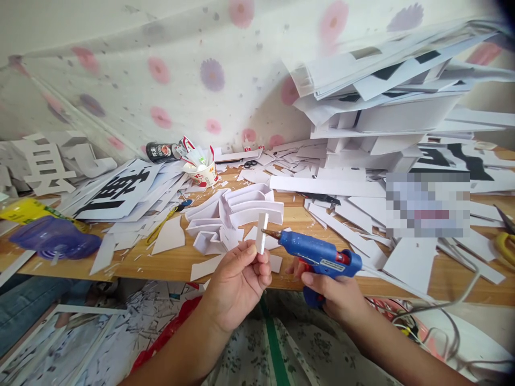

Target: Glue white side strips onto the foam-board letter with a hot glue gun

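Note:
Between the thumb and fingers of my left hand (pixel 240 281) a small white strip of foam board (pixel 262 230) is pinched upright. My right hand (pixel 340 295) is wrapped round the handle of a blue hot glue gun (pixel 314 251). The gun points left, and its metal nozzle (pixel 270 234) is at the strip's edge; whether it touches I cannot tell. Just behind my hands, on the wooden table (pixel 300 214), stands a white character shape (pixel 241 209) built from curved and straight upright walls.
A paper cup (pixel 201 172) with sticks and wrappers stands near a dark bottle (pixel 161 151). Cut white pieces (pixel 346 214), a black cutter (pixel 322 199) and scissors (pixel 506 241) lie rightward. White boards (pixel 394 115) are stacked at the back right. A cable (pixel 470 284) hangs over the right edge.

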`<state>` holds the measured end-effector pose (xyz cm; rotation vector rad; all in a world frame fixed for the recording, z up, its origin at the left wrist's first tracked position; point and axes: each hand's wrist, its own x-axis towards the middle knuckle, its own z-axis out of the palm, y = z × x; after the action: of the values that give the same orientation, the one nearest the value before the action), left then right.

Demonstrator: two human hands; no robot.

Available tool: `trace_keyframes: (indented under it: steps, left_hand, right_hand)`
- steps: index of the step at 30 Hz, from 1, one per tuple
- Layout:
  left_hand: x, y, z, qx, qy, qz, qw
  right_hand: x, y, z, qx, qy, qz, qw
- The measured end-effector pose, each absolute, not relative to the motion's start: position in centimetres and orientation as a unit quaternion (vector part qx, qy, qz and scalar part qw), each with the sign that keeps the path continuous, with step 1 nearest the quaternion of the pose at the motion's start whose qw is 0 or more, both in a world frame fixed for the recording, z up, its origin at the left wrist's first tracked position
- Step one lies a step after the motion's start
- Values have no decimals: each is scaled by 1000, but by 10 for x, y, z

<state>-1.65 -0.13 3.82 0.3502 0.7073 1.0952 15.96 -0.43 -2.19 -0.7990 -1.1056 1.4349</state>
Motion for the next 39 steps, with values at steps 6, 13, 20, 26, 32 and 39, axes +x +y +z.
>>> trace_keyframes:
  steps: [6,13,20,26,32,39]
  left_hand:
    - [-11,-5,40,156,276,469,824]
    - [-11,-6,37,134,204,452,858]
    - [-14,-6,32,102,172,452,869]
    - [-18,-6,31,88,144,444,880]
    - [-19,-7,27,60,105,443,888]
    - [-20,-6,28,67,109,439,890]
  right_hand:
    - [157,-1,-16,-307,-419,657,546]
    - [156,0,-17,-291,-412,682,530]
    - [157,-2,-22,-275,-424,688,521]
    - [158,-1,-24,-273,-426,690,518]
    - [157,-5,-31,-273,-417,705,504]
    - [154,2,-30,-276,-402,697,525]
